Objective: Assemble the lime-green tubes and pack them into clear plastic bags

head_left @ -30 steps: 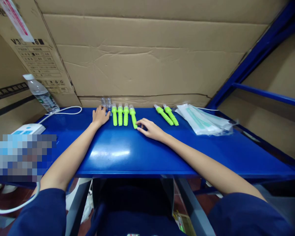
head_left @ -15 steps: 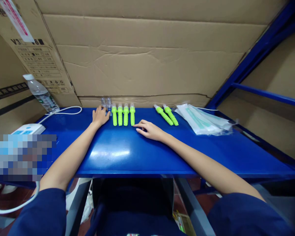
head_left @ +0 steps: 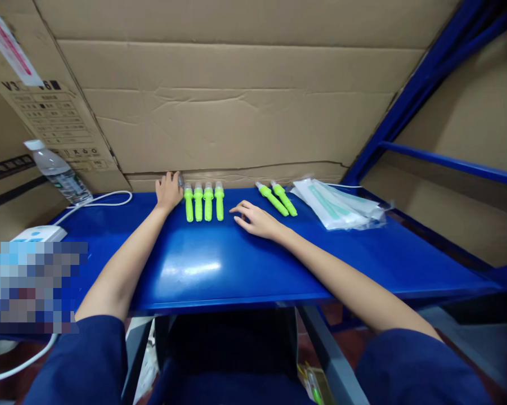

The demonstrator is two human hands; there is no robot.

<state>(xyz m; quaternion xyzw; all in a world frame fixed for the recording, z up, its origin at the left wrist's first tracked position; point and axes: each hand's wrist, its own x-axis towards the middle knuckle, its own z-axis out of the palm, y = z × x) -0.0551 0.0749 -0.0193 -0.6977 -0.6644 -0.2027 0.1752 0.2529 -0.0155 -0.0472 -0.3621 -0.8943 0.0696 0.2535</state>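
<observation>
My left hand is at the back left of the blue table, its fingers curled around a small clear container, mostly hidden by them. Right beside it, several lime-green tubes with clear tips lie side by side in a row. My right hand rests on the table right of the row, fingers loosely bent and apart, holding nothing. Its index finger points toward the last tube of the row without touching it. Further right are two more green tubes, lying slanted.
Flat clear plastic packets lie at the right of the table. A water bottle leans at the left near a white cable and power strip. Cardboard walls the back; a blue frame bar stands at right.
My left hand has reached further back, over the clear containers. My right hand has stayed much the same, slightly apart from the row's last tube. The view has shifted a little.
</observation>
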